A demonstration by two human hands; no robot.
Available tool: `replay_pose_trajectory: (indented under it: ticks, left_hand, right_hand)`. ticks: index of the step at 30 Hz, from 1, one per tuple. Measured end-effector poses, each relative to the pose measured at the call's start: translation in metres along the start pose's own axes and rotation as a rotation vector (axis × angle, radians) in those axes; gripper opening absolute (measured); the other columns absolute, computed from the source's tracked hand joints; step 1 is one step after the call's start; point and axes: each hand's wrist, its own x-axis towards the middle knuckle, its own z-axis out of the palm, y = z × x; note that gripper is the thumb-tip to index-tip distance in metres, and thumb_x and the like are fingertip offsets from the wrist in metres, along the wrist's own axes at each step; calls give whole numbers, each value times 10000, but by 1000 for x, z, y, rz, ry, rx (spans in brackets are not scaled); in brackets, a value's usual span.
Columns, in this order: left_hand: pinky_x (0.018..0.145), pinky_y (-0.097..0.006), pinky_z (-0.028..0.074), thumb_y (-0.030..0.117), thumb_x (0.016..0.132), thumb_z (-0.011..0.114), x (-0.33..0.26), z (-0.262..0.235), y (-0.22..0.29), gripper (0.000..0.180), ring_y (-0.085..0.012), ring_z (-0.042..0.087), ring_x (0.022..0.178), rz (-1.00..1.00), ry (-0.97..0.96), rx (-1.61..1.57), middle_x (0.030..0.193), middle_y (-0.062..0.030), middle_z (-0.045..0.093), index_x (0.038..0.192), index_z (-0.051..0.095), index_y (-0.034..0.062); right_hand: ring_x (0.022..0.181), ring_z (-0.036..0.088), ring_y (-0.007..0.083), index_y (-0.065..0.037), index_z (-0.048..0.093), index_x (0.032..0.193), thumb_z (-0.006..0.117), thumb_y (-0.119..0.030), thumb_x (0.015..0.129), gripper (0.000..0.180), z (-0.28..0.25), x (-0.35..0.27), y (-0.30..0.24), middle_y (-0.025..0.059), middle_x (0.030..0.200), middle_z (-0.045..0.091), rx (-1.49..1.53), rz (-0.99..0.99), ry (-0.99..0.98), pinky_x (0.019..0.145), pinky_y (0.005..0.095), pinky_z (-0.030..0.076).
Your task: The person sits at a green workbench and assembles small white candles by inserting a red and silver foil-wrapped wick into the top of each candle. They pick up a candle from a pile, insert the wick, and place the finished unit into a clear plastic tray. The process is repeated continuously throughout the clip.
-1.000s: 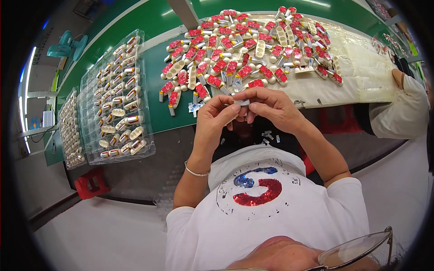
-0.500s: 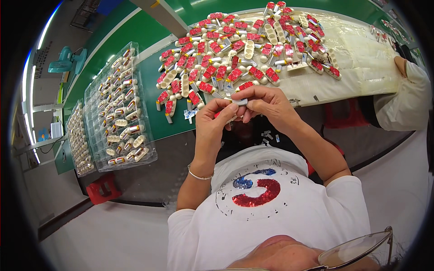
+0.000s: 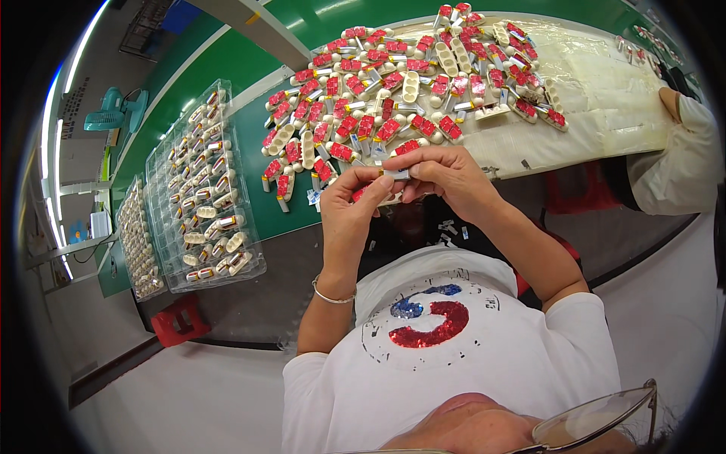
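In front of my chest, my left hand is closed on a small cream oval piece with a red face; its fingers cover most of it, and a bit of red shows by the palm. My right hand pinches a short silver-grey strip, which lies against my left thumb tip. Whether strip and oval piece are joined is hidden by the fingers. Just beyond my hands lies a heap of similar cream pieces with red faces and silver strips, several bare cream three-hollow ovals among them.
Left of the heap, a clear plastic tray holds rows of cream pieces, with another filled tray beyond. A red stool stands below. At right, another person's sleeve reaches the taped table covering. A teal fan is far left.
My left hand has shifted slightly left, and the silver-grey strip now sits a little lower between my fingers. Both hands keep their hold. The view has tilted slightly.
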Motion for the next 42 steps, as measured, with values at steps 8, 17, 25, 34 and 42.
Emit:
replay_pose_trajectory:
  ticks: [8,17,25,34,42]
  left_hand:
    - [550,-170,402,169,871,685,2,-8,-5,133,-31,630,717,-26,-10,-43,799,-17,712,927,671,50]
    - [539,-175,382,171,870,685,3,-12,-8,116,-24,615,693,-47,-31,-105,796,-15,713,904,668,62]
    - [545,-163,415,160,871,695,-3,-3,0,152,-30,628,702,32,-24,90,814,-29,713,935,669,24]
    - [550,-169,428,185,870,697,5,-12,-1,144,-58,645,701,-73,-61,27,780,-4,677,911,681,47]
    - [540,-188,428,213,888,668,14,-25,-9,167,-79,642,666,-162,-289,-40,774,-17,682,919,671,49]
  right_hand:
    - [792,656,106,33,628,1190,515,-19,905,311,8,-1,-2,99,1008,662,-85,-13,8,774,245,551]
    - [806,665,114,41,616,1203,515,-19,902,323,11,-2,-2,107,987,667,-90,-12,-6,778,245,551]
    - [784,672,123,46,643,1150,529,-45,914,277,3,-3,1,112,976,672,-46,1,20,771,257,561]
    - [778,663,164,-74,704,1042,653,-54,842,207,1,-1,-4,54,879,676,-896,-647,58,673,280,532]
    - [727,640,196,-51,623,940,664,-132,859,121,0,-1,-13,47,853,641,-1217,-604,-60,641,296,503]
